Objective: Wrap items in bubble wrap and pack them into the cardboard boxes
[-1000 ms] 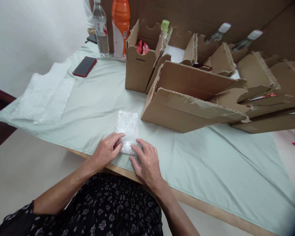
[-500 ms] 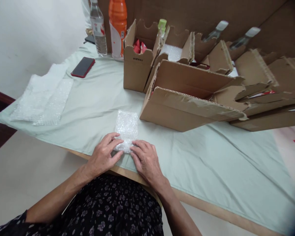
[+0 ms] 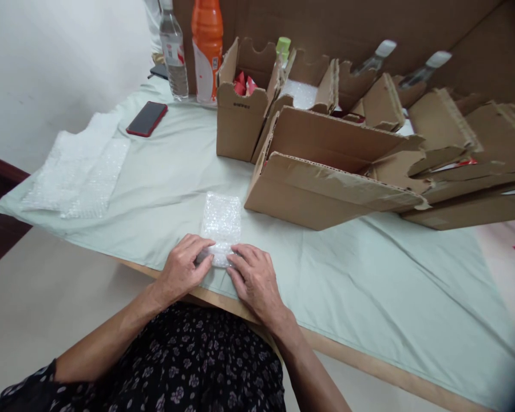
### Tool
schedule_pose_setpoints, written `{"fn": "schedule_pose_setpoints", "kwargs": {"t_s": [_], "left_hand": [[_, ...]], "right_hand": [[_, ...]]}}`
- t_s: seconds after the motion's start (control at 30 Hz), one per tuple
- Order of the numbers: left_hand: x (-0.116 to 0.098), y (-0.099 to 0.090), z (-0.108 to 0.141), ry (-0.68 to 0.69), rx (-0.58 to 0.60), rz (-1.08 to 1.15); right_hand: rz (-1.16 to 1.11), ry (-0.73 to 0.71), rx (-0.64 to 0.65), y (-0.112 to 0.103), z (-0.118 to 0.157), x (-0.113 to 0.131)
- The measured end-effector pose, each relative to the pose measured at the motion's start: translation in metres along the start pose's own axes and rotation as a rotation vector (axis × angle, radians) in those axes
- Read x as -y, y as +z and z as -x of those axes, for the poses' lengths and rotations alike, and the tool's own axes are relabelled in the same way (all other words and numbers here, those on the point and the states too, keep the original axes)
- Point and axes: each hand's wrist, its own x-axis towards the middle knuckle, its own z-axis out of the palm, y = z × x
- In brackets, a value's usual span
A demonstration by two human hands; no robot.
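Note:
A small sheet of bubble wrap [image 3: 222, 217] lies on the pale green cloth [image 3: 167, 183] near the table's front edge. Its near end is folded or rolled over; whether anything lies inside the fold cannot be made out. At the left end of that fold my left hand [image 3: 186, 263] holds the wrap between curled fingers and thumb. My right hand [image 3: 255, 277] grips the right end the same way, fingertips on top and thumb at the near side.
Cardboard boxes [image 3: 326, 200] stand along the back and right. More bubble wrap sheets [image 3: 79, 166] lie at the left. Beyond them are a red-edged phone [image 3: 147, 119], a clear bottle [image 3: 174, 57] and an orange bottle [image 3: 208, 54]. The table's wooden edge [image 3: 227, 306] runs close to me.
My left fingers have drawn closer together on the folded end of the bubble wrap. The right hand and the sheet have hardly moved; the view has shifted slightly.

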Motion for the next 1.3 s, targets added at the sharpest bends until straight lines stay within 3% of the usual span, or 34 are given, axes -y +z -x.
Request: {"fn": "schedule_pose_setpoints", "kwargs": {"t_s": [0.43, 0.7, 0.9, 1.1, 1.3], "left_hand": [[0.003, 0.000, -0.004, -0.037, -0.007, -0.006], [0.000, -0.009, -0.009, -0.122, 0.043, 0.135], [0.003, -0.019, -0.004, -0.038, 0.136, 0.124], [0.010, -0.014, -0.005, 0.088, 0.150, 0.031], [0.013, -0.012, -0.012, 0.089, 0.141, 0.063]], "right_hand": [[-0.001, -0.021, -0.042, 0.000, 0.000, -0.001], [-0.145, 0.039, 0.053, -0.010, -0.005, -0.003], [-0.228, 0.088, 0.087, -0.016, -0.014, -0.004], [-0.210, 0.097, 0.101, -0.016, -0.021, -0.005], [-0.188, 0.095, -0.034, -0.010, -0.018, -0.007]]}}
